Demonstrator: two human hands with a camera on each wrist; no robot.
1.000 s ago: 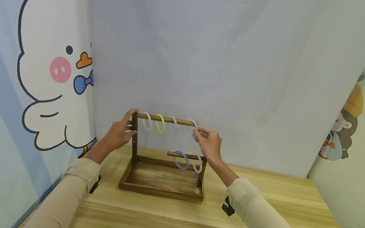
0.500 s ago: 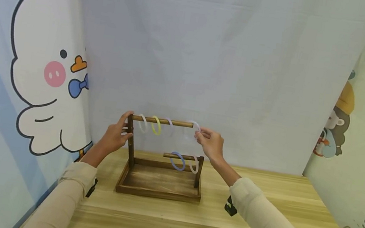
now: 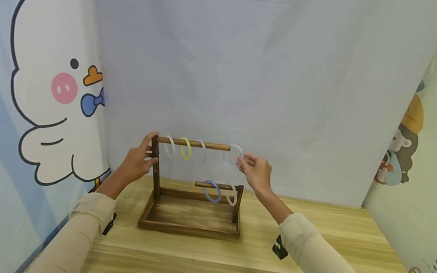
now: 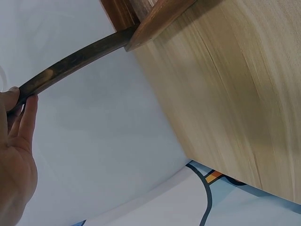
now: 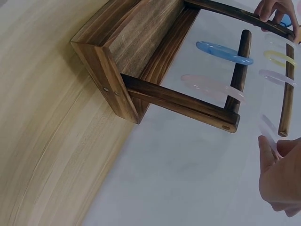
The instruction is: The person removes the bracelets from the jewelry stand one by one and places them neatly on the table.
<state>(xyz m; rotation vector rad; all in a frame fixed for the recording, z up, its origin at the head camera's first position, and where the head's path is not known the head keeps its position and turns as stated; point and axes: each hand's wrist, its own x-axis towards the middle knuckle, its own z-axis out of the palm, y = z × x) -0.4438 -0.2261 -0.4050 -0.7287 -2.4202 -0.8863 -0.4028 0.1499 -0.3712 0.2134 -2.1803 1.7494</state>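
Observation:
A dark wooden bracelet stand (image 3: 188,230) stands on the table, with two bars above its tray. My left hand (image 3: 137,162) grips the top of its tall left post (image 4: 70,63), thumb and fingers on either side. At the free right end of the upper bar (image 3: 217,146), my right hand (image 3: 256,172) pinches a pale translucent bangle (image 5: 267,123). The right wrist view shows this bangle just beyond the bar's tip. A clear bangle (image 3: 170,147), a yellow bangle (image 3: 186,149) and a lavender bangle (image 5: 277,77) hang on the upper bar.
On the lower bar (image 3: 200,184) hang a blue bangle (image 3: 212,191) and a pale pinkish bangle (image 3: 232,195). The short right post (image 5: 178,99) rises below my right hand. Behind the wood-grain table (image 3: 295,250) hangs a plain grey cloth (image 3: 261,68); printed cloths flank both sides.
My right hand has drawn the pale bangle rightward along the upper bar and past its end. My left hand keeps its grip on the post. The head view has shifted slightly.

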